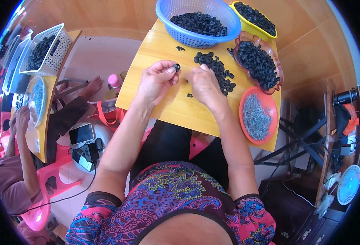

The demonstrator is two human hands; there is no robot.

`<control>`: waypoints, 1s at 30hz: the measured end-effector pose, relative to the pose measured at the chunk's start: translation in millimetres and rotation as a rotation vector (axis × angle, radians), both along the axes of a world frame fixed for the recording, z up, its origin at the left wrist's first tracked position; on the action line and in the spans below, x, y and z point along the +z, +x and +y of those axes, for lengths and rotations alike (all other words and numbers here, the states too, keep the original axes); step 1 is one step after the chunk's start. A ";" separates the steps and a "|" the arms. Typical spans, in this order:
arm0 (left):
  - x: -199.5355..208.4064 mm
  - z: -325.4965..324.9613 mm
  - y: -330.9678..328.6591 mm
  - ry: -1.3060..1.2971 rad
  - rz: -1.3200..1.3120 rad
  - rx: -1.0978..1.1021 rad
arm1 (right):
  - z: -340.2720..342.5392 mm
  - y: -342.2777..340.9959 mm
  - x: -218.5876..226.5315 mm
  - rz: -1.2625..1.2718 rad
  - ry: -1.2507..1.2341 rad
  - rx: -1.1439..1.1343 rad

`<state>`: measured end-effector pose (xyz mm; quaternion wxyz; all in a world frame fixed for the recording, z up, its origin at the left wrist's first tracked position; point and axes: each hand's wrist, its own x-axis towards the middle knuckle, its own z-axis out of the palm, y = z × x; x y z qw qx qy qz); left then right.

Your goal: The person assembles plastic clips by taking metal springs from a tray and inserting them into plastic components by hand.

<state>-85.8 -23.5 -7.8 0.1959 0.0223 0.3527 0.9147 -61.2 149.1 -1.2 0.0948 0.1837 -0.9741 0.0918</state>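
Between the thumb and fingers of my left hand (pixel 157 81) is a small round black plastic part (pixel 177 67). My right hand (pixel 206 86) is a short way to its right, fingers pinched together; whatever they may hold is too hidden to make out. Behind and beside that hand lies a loose heap of black parts (pixel 225 75) on the yellow wooden table (pixel 159 53). One stray black part (pixel 190 95) rests below the hands. At the right, a red-orange plate (pixel 243 122) holds thin silvery metal pieces, and a reddish scalloped tray (pixel 280 67) holds many black parts.
A blue basket (pixel 167 30) and a yellow basket (pixel 265 34) of black parts stand at the far edge. At left, a co-worker's hand (pixel 23 116) is at another table beside a white basket (pixel 61 51). A phone (pixel 82 134) lies on a stool. A fan (pixel 348 184) stands right.
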 end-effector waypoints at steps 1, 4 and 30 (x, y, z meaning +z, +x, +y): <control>-1.1 0.7 0.8 -0.002 -0.004 -0.029 | -1.8 -0.1 0.7 -0.027 0.003 0.017; -6.2 3.6 2.6 0.001 0.008 -0.075 | -1.7 1.6 -4.7 -0.053 -0.013 -0.005; 1.5 23.0 28.8 -0.270 0.180 -0.288 | 14.9 62.8 26.8 -0.310 -1.269 -0.169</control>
